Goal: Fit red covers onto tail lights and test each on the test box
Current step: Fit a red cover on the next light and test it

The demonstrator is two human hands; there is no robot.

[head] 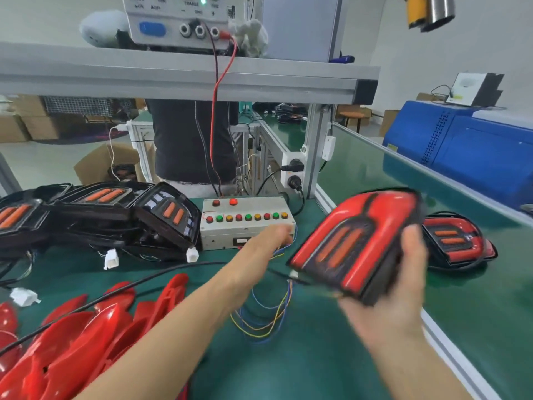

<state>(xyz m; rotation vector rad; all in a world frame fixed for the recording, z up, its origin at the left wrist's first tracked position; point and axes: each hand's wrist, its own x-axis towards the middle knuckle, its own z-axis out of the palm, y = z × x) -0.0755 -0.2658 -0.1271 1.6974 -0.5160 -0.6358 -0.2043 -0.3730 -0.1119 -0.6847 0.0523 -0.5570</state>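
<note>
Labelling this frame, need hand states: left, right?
Left hand: reaching to the test box front, blurred; grip cannot be told.
Right hand: closed on a red-covered tail light, held above the table.

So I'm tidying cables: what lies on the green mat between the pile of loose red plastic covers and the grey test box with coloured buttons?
In the head view, a black cable and the left forearm cross the mat between the red covers and the test box.
</note>
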